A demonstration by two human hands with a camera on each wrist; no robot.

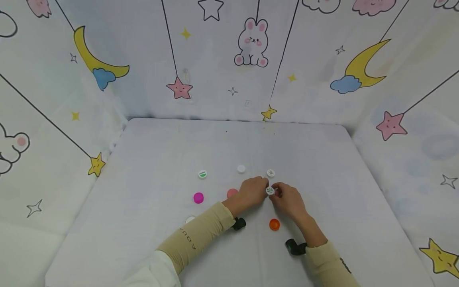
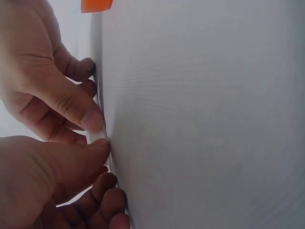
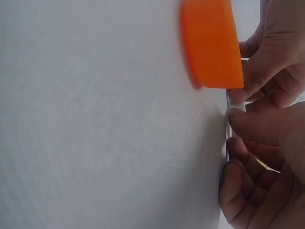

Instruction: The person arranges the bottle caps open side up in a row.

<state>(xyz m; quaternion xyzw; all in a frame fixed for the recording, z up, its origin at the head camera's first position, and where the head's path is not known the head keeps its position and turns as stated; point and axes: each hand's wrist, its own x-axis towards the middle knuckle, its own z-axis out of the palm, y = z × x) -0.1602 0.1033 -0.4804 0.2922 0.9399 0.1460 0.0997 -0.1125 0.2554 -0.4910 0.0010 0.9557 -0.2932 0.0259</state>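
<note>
A white bottle cap (image 1: pixel 270 191) with a printed top lies between my two hands, low over the white table. My left hand (image 1: pixel 254 192) holds it from the left, fingers curled, and my right hand (image 1: pixel 288 201) pinches its right edge. In the left wrist view, the thumbs of the left hand (image 2: pixel 57 167) and right hand (image 2: pixel 57 90) almost meet at the cap, which they largely hide. A pale sliver of the cap (image 3: pixel 237 107) shows between the thumbs in the right wrist view. Just behind the hands sits another white printed cap (image 1: pixel 270 173).
An orange cap (image 1: pixel 274 225) lies nearer me. Leftward are a magenta cap (image 1: pixel 199 198), a green-and-white cap (image 1: pixel 202 174) and a plain white cap (image 1: pixel 241 169). My left arm partly covers a pink cap (image 1: pixel 232 193) and another white cap (image 1: pixel 190 219). Patterned walls (image 1: pixel 215 103) surround the table (image 1: pixel 154 159).
</note>
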